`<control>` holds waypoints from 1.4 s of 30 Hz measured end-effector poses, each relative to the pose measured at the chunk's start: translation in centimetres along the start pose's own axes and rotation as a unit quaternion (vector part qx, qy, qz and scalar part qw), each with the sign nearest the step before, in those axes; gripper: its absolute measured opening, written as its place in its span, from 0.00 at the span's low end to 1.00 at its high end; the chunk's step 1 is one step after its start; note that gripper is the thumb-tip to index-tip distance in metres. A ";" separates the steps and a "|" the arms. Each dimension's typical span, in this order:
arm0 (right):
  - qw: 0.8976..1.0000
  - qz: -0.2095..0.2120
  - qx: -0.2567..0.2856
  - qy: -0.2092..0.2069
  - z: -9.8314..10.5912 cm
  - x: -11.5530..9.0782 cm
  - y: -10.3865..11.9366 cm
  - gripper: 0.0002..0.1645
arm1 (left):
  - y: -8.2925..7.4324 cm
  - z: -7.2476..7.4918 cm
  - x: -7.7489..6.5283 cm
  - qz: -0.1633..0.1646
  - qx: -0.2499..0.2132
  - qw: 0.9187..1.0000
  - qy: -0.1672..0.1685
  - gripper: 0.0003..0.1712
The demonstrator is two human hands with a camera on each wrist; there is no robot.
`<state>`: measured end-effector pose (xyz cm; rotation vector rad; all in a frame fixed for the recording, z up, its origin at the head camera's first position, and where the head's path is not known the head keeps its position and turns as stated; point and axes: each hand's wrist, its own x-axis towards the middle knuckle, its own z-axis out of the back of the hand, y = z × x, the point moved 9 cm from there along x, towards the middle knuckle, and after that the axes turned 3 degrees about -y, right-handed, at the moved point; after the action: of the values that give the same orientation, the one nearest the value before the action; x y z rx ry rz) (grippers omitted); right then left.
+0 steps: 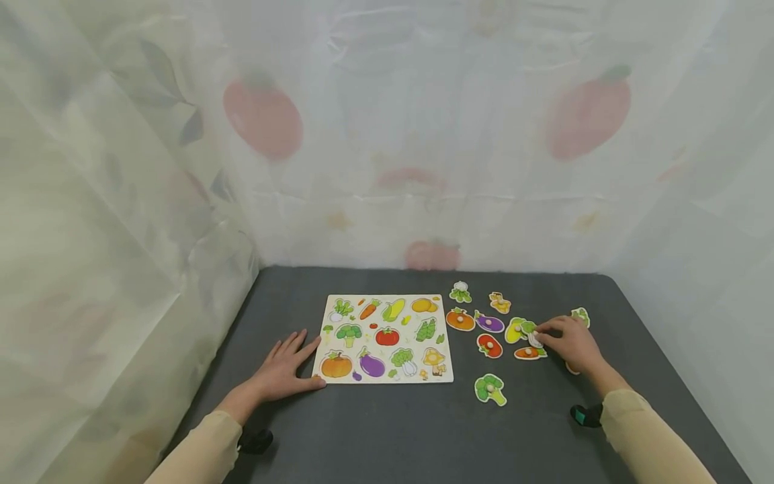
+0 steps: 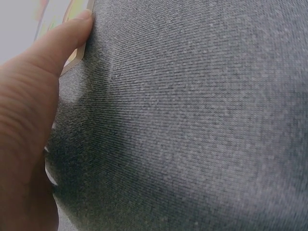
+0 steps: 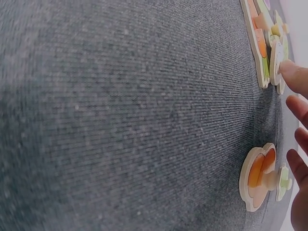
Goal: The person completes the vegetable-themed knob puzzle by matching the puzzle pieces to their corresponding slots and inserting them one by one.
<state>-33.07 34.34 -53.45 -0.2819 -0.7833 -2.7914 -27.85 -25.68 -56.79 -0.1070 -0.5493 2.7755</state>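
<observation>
A wooden puzzle board (image 1: 387,396) printed with vegetables lies on the dark table. Fingers spread, my left hand (image 1: 284,370) rests at the board's left edge; in the left wrist view its thumb (image 2: 72,36) lies on the board's corner. To the right of the board, my right hand (image 1: 571,343) pinches a bok choy puzzle piece (image 1: 533,337) with green leaves and a white stem. This piece overlaps the corn piece (image 1: 513,330) and sits just above the carrot piece (image 1: 527,353). In the right wrist view the thumb (image 3: 293,74) meets the white piece (image 3: 275,60).
Loose knobbed pieces lie right of the board: pumpkin (image 1: 461,320), eggplant (image 1: 489,323), tomato (image 1: 489,346), white radish (image 1: 460,292), mushroom (image 1: 500,303) and, nearer me, broccoli (image 1: 489,389). A green piece (image 1: 581,316) and an orange piece (image 3: 258,175) lie around the right hand.
</observation>
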 end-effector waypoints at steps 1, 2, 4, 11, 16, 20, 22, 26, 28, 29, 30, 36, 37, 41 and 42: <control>1.000 0.001 0.001 0.000 0.0 0.0 0.1 0.13 | -0.1 0.0 0.0 -0.003 -0.003 1.000 -0.003 0.62; 1.000 0.001 0.003 0.000 0.0 0.1 0.1 0.13 | 0.0 0.0 0.0 -0.003 -0.006 1.000 -0.004 0.61; 1.000 0.002 0.005 0.002 0.0 0.1 0.3 0.13 | 0.0 0.0 0.0 -0.003 -0.011 1.000 -0.003 0.61; 1.000 -0.003 -0.005 0.008 0.1 0.3 0.3 0.12 | 0.3 0.0 -0.1 0.012 0.007 1.000 0.009 0.62; 0.999 -0.015 -0.029 0.005 0.6 0.3 -0.5 0.11 | 0.4 0.1 -0.1 0.017 0.012 1.000 0.013 0.62; 0.998 -0.014 -0.056 0.008 0.8 0.3 -0.9 0.10 | 0.4 0.2 -0.1 0.016 0.010 1.000 0.013 0.62; 0.998 -0.014 -0.065 0.009 0.8 0.3 -0.9 0.10 | 0.4 0.2 -0.1 0.015 0.012 1.000 0.012 0.62; 0.996 -0.013 -0.082 0.016 0.9 0.6 -0.7 0.10 | 0.3 0.4 -0.2 0.015 0.012 1.000 0.012 0.62; 0.996 -0.011 -0.089 0.017 0.9 0.9 -0.5 0.10 | 0.3 0.5 -0.2 0.017 0.011 1.000 0.013 0.62; 0.996 -0.010 -0.093 0.017 0.9 1.0 -0.4 0.10 | 0.3 0.5 -0.2 0.017 0.010 1.000 0.014 0.62; 0.996 -0.009 -0.092 0.017 0.9 1.2 -0.3 0.10 | 0.3 0.5 -0.2 0.018 0.010 1.000 0.015 0.62; 0.997 0.001 -0.070 0.014 -0.3 3.8 1.9 0.11 | 0.3 0.4 -0.1 0.019 0.014 1.000 0.018 0.62; 0.998 0.003 -0.068 0.015 -0.7 4.3 2.4 0.11 | 0.2 0.3 -0.1 0.018 0.013 1.000 0.019 0.62; 0.998 0.011 -0.064 0.028 -2.7 6.4 4.3 0.14 | 0.0 0.1 0.0 0.015 0.011 1.000 0.021 0.62; 0.997 0.011 -0.063 0.031 -3.2 6.9 4.8 0.15 | 0.0 0.0 0.0 0.014 0.012 1.000 0.021 0.62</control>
<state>-38.71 27.53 -52.12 -0.2233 -0.5886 -2.8189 -27.85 -25.72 -56.76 -0.1695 -0.5074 2.7991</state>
